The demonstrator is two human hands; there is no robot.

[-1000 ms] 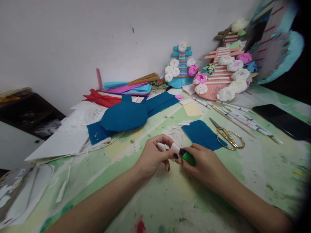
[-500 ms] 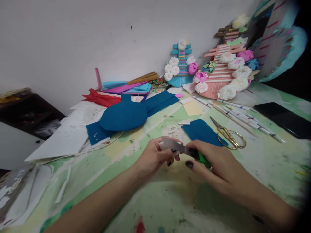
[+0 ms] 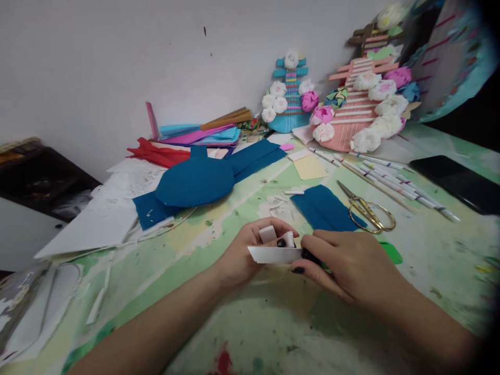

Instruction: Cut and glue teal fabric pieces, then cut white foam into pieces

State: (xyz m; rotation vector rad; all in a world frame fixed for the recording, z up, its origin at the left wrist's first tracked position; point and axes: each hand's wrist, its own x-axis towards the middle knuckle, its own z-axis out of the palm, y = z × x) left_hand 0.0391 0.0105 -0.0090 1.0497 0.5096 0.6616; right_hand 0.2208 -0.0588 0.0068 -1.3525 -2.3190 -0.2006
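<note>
My left hand (image 3: 240,258) is closed around a small white foam piece (image 3: 267,233), pinching it between thumb and fingers just above the paint-stained table (image 3: 273,323). My right hand (image 3: 347,263) grips a cutter whose green handle (image 3: 390,252) sticks out behind the hand. Its long pale blade (image 3: 273,254) lies flat under the foam piece and points left. Both hands touch at the fingertips. A cut blue paper rectangle (image 3: 324,208) lies just beyond them.
Gold scissors (image 3: 367,211) and several thin striped sticks (image 3: 390,179) lie to the right, with a black phone (image 3: 457,182) beyond. A large blue paper shape (image 3: 199,182), white sheets (image 3: 97,224), coloured paper and flower-decorated stick crafts (image 3: 351,114) fill the back.
The right hand has turned the cutter so its blade now lies flat and reaches further left under the foam piece. The view has shifted slightly downward.
</note>
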